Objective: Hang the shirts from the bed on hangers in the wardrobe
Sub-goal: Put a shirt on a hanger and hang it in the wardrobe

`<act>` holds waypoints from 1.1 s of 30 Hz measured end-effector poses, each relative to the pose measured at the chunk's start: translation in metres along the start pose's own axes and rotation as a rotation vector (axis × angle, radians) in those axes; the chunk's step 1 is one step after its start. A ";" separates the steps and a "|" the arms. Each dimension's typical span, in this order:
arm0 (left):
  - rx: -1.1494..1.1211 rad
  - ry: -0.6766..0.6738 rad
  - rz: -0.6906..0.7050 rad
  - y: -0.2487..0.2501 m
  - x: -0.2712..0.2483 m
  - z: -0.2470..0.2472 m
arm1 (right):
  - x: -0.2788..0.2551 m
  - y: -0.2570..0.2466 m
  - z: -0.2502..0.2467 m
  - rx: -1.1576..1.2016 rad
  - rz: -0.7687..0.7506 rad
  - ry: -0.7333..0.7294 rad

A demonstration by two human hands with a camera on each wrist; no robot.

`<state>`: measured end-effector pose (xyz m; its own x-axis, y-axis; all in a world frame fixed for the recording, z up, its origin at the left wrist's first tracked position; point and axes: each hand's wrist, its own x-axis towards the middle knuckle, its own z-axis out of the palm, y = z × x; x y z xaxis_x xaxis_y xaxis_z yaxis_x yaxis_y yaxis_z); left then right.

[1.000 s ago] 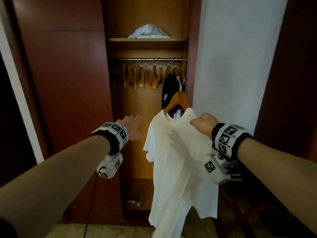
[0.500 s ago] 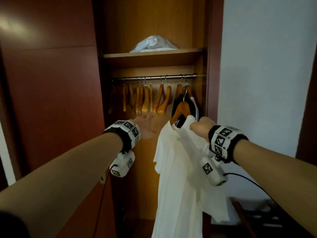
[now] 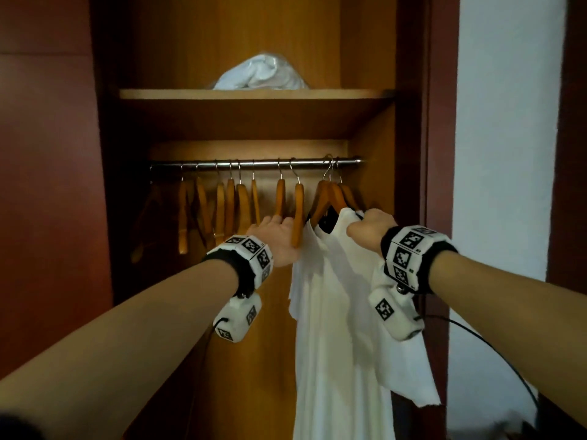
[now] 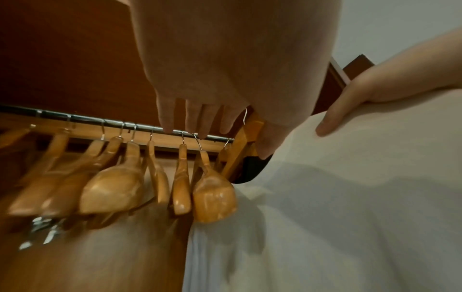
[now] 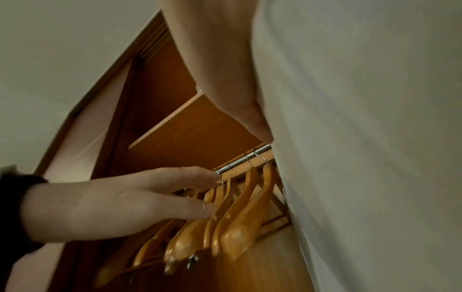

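A white T-shirt (image 3: 333,312) hangs on a wooden hanger (image 3: 327,198) at the right end of the wardrobe's metal rail (image 3: 254,162). My right hand (image 3: 370,225) grips the shirt's shoulder over the hanger's arm. The hanger's hook reaches the rail; whether it sits over the rail I cannot tell. My left hand (image 3: 276,233) is open with straight fingers among the empty wooden hangers (image 3: 228,204), just left of the shirt. The left wrist view shows these fingers (image 4: 200,118) near the rail (image 4: 75,118). A black shirt (image 3: 327,220) hangs behind the white one.
A shelf (image 3: 254,94) above the rail carries a white bundle (image 3: 260,74). A dark red door panel (image 3: 47,185) stands on the left, and a white wall (image 3: 502,154) on the right. A black cable (image 3: 495,354) trails from my right wrist.
Both hands have risen and gone forward into the wardrobe. The white shirt's hanger came up to the rail's right end, and my left hand reached in among the empty hangers.
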<state>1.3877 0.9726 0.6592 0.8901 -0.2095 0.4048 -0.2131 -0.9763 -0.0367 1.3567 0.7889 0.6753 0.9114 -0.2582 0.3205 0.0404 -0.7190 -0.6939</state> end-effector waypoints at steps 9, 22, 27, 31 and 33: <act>-0.120 0.053 0.070 -0.053 0.095 0.019 | 0.090 -0.059 0.044 -0.101 0.026 0.072; -0.165 0.094 0.140 -0.082 0.127 0.072 | 0.133 -0.043 0.103 -0.248 0.030 0.056; -0.201 0.100 0.143 -0.081 0.127 0.075 | 0.119 -0.069 0.104 -0.378 -0.245 0.177; -0.221 0.124 0.148 -0.081 0.128 0.079 | 0.114 -0.084 0.124 -0.396 -0.210 0.008; -0.213 0.130 0.143 -0.082 0.127 0.078 | 0.112 -0.081 0.132 -0.542 -0.201 -0.016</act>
<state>1.5497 1.0221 0.6422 0.7886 -0.3223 0.5236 -0.4250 -0.9012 0.0854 1.5095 0.9037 0.6822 0.9137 -0.0755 0.3994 0.0018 -0.9818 -0.1898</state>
